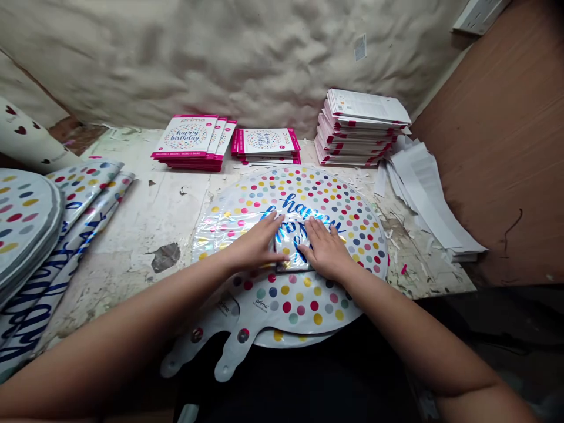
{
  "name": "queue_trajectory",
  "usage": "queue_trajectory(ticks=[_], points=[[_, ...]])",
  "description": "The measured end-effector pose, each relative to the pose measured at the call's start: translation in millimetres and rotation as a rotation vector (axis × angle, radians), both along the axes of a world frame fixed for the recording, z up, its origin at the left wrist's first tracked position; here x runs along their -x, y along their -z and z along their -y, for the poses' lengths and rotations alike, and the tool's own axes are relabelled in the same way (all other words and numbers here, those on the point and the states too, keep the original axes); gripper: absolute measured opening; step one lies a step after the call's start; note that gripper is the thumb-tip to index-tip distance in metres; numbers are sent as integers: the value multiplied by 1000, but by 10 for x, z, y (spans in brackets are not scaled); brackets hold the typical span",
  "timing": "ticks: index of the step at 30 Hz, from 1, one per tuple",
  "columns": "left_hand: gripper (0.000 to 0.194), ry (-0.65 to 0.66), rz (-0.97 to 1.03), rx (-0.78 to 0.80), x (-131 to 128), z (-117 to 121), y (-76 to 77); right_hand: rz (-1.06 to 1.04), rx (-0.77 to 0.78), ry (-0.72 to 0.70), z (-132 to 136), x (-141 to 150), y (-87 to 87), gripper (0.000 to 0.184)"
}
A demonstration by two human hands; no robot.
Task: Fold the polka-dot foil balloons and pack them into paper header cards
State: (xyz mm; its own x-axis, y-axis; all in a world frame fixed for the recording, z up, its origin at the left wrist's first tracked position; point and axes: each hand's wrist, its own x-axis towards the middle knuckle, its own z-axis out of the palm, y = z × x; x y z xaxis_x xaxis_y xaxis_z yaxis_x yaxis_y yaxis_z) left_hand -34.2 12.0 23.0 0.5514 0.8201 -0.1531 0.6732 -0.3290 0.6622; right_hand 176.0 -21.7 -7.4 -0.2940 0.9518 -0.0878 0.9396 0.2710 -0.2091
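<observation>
A foil balloon folded into a small square (pixel 289 251) lies between my hands, with blue lettering on its shiny face. My left hand (pixel 253 245) rests along its left edge, thumb and fingers apart. On its right side my right hand (pixel 326 248) lies flat, with the fingers spread and pressing on the foil. Underneath are flat, round foil balloons (pixel 304 302) with coloured dots and blue "happy" lettering. Two of their tails stick out toward me past the table's front edge. My hands hide part of the lettering.
Pink-edged "happy birthday" packets (pixel 187 141) and a smaller pile of packets (pixel 264 144) stand at the back. Right of them rises a tall stack of card sleeves (pixel 361 132) beside loose white paper strips (pixel 420 188). More round balloons (pixel 26 217) are piled at left.
</observation>
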Motion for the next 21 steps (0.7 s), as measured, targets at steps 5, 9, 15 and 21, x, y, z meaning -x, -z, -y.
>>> queue_trajectory(ticks=[5, 9, 15, 21], points=[[41, -494, 495, 915, -22, 151, -186, -66, 44, 53, 20, -21, 109, 67], [36, -647, 508, 1042, -282, 175, -165, -146, 75, 0, 5, -79, 45, 67], [34, -657, 800, 997, -308, 40, -343, -200, -439, 232, -1267, -687, -650, 69], [43, -655, 866, 913, -3, 279, -444, 217, -349, 317, -2575, -1186, -1442, 72]])
